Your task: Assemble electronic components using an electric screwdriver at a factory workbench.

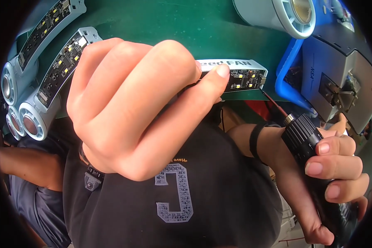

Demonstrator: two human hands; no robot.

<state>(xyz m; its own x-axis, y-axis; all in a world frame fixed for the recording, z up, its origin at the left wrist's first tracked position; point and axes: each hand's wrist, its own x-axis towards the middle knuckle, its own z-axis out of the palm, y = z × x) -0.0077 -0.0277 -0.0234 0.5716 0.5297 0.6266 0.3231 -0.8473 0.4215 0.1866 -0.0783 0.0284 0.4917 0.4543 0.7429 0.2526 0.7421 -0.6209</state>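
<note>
My left hand [132, 103] is closed in a fist, thumb and index finger pinching a pale blue curved fan housing [258, 65]. Along the housing's near side runs a black circuit board [246, 81] with small yellow LEDs, partly covered by my thumb. My right hand [339, 165] is wrapped round a black power screwdriver [300, 136] with a ribbed collar. Its thin reddish bit [275, 103] slants up to the board's right end; whether the tip touches a screw is too small to tell. The rest of the housing is hidden behind my left hand.
Two similar housings with exposed boards [62, 68] stand at the left on the green mat [153, 18]. A pale round fan body [273, 18] is at the far right. Beside it are a blue tray edge [282, 78] and a grey box-shaped device [343, 70]. Another person's arm [29, 167] shows at left.
</note>
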